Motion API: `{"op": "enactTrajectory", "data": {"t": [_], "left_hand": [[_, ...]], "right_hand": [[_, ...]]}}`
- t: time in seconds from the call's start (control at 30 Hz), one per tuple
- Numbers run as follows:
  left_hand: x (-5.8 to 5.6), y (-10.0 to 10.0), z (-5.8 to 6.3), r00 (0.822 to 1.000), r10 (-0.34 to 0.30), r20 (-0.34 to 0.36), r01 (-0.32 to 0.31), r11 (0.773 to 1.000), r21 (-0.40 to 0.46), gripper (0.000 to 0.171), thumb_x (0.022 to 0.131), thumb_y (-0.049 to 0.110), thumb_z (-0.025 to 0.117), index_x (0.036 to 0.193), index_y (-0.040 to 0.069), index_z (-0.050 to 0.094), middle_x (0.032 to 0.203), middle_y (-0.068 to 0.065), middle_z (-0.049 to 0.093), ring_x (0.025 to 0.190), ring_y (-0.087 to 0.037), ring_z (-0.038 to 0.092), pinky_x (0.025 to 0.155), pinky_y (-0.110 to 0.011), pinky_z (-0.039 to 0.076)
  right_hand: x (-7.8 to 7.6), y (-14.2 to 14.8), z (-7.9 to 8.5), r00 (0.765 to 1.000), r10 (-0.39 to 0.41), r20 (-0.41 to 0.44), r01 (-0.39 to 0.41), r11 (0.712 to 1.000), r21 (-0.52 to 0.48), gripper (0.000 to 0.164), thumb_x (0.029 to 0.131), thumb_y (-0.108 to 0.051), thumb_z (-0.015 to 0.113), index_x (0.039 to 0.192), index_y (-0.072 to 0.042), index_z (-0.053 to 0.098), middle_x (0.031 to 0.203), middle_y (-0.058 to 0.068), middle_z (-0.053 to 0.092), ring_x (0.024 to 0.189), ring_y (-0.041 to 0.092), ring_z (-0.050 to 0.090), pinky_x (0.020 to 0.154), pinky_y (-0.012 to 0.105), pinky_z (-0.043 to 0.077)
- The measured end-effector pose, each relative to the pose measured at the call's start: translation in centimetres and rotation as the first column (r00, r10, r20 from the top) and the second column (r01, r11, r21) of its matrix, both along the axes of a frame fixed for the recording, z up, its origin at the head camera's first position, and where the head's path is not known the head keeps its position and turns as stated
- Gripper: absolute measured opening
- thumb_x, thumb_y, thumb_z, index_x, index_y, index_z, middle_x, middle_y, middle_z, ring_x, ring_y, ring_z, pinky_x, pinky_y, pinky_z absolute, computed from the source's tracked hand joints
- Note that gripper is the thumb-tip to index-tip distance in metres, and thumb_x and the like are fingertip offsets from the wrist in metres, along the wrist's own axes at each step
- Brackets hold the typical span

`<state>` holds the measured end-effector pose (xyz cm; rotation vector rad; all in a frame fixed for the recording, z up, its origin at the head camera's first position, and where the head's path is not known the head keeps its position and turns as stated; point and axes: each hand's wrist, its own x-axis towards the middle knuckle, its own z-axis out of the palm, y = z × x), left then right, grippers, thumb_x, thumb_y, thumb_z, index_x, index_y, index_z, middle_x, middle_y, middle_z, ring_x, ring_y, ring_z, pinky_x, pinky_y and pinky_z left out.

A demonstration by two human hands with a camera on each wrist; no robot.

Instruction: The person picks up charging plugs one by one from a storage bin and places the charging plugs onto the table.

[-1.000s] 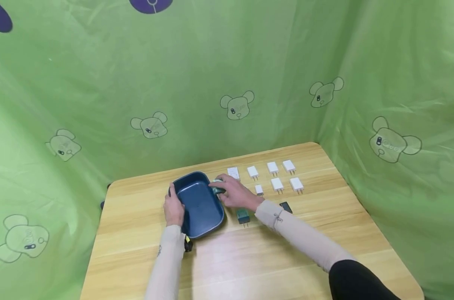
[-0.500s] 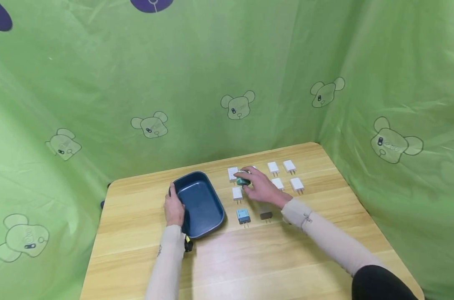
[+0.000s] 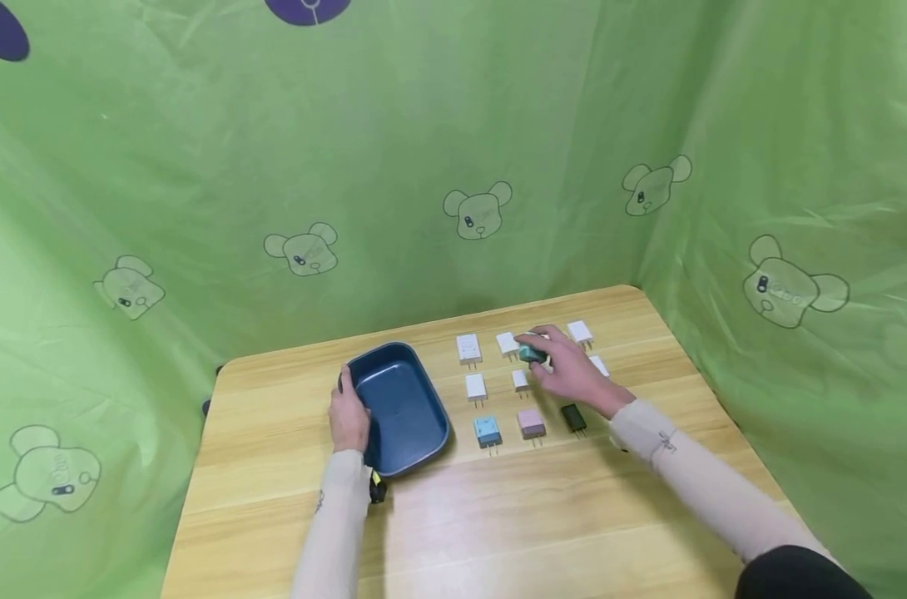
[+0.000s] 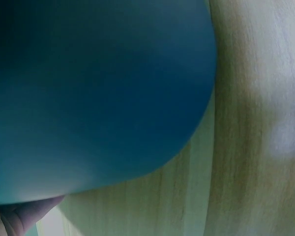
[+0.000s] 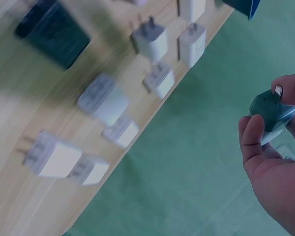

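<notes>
My left hand (image 3: 349,418) grips the left rim of a dark blue rectangular plastic basin (image 3: 403,416), which sits tilted slightly on the table. In the left wrist view the basin's wall (image 4: 118,98) fills most of the picture, and fingers show at its lower edge. A green charger plug (image 5: 270,110) is pinched between the thumb and fingers of my right hand (image 3: 569,366), over the back rows of chargers. The right hand partly hides the white chargers beneath it. Nearest to it lie a white charger (image 3: 507,345) and a smaller white one (image 3: 520,381).
In front of the white chargers lie a blue charger (image 3: 487,431), a pink one (image 3: 531,423) and a black one (image 3: 573,418). More white chargers (image 3: 468,349) stand in rows on the wooden table (image 3: 274,466). A green curtain (image 3: 394,274) hangs behind and beside it.
My right hand has moved rightward from the basin's right rim across the chargers, carrying the green charger. The blue, pink and nearer white chargers are uncovered. My left hand and the basin stay in place.
</notes>
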<state>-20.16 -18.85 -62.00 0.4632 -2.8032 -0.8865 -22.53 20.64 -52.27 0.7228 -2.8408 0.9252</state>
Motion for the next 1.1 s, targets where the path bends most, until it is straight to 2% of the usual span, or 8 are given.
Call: {"op": "enactTrajectory", "data": {"t": [0.07,0.2,0.33,0.57,0.83,1.0,1.1], "left_hand": [[0.0,0.0,0.0,1.000,0.003,-0.008,-0.003,1.000,0.000,0.094,0.080,-0.008,0.070,0.161,0.014,0.027,0.121,-0.035,0.059,0.098,-0.051,0.066,0.088,-0.059,0.057],[0.1,0.0,0.1,1.000,0.006,-0.015,-0.006,1.000,-0.005,0.093,0.080,-0.008,0.071,0.160,0.013,0.028,0.120,-0.035,0.059,0.097,-0.052,0.066,0.088,-0.059,0.057],[0.1,0.1,0.1,1.000,0.010,0.002,-0.010,1.000,-0.003,0.094,0.080,-0.008,0.071,0.160,0.014,0.027,0.121,-0.035,0.059,0.099,-0.052,0.066,0.089,-0.059,0.057],[0.0,0.0,0.2,1.000,0.009,0.009,-0.009,1.000,0.005,0.093,0.081,-0.008,0.069,0.161,0.014,0.027,0.121,-0.035,0.059,0.099,-0.050,0.066,0.089,-0.058,0.057],[-0.1,0.1,0.2,1.000,0.009,-0.017,-0.009,1.000,-0.012,0.092,0.081,-0.008,0.070,0.160,0.013,0.029,0.119,-0.035,0.060,0.097,-0.051,0.066,0.088,-0.059,0.057],[-0.1,0.1,0.0,0.999,0.007,-0.048,-0.008,1.000,-0.028,0.089,0.080,-0.009,0.070,0.158,0.009,0.031,0.115,-0.035,0.060,0.094,-0.050,0.066,0.085,-0.058,0.058],[-0.1,0.1,0.0,0.999,0.007,-0.039,-0.008,1.000,-0.022,0.089,0.080,-0.009,0.069,0.158,0.010,0.030,0.116,-0.035,0.060,0.095,-0.050,0.066,0.086,-0.058,0.058]], "right_hand": [[0.0,0.8,0.0,1.000,-0.019,0.007,0.019,1.000,-0.004,0.057,0.088,-0.004,0.064,0.144,-0.012,0.057,0.142,0.022,0.051,0.099,0.029,0.063,0.067,0.031,0.054],[0.1,2.4,-0.1,0.998,-0.061,0.008,0.062,0.998,-0.013,0.056,0.088,-0.004,0.064,0.143,-0.011,0.057,0.142,0.023,0.051,0.106,0.036,0.063,0.081,0.046,0.058],[0.2,4.1,-0.4,0.995,-0.099,-0.010,0.099,0.995,-0.020,0.056,0.085,-0.002,0.064,0.140,-0.009,0.060,0.139,0.023,0.053,0.111,0.040,0.062,0.091,0.057,0.056],[0.7,7.0,-1.3,0.994,-0.097,-0.054,0.096,0.995,-0.022,0.058,0.081,0.005,0.067,0.138,-0.003,0.060,0.132,0.025,0.057,0.107,0.039,0.062,0.095,0.061,0.054],[1.5,9.5,-2.3,0.990,-0.140,-0.001,0.140,0.990,-0.004,0.065,0.080,0.005,0.069,0.143,-0.002,0.054,0.132,0.026,0.057,0.110,0.042,0.061,0.094,0.064,0.053],[1.9,10.5,-3.0,0.986,-0.165,0.028,0.164,0.986,0.037,0.070,0.077,0.004,0.070,0.144,0.006,0.047,0.131,0.032,0.058,0.112,0.048,0.061,0.097,0.066,0.051],[2.2,10.9,-3.5,0.983,-0.173,0.058,0.169,0.983,0.067,0.068,0.077,0.004,0.070,0.141,0.009,0.048,0.129,0.033,0.059,0.113,0.050,0.061,0.099,0.066,0.050]]}}
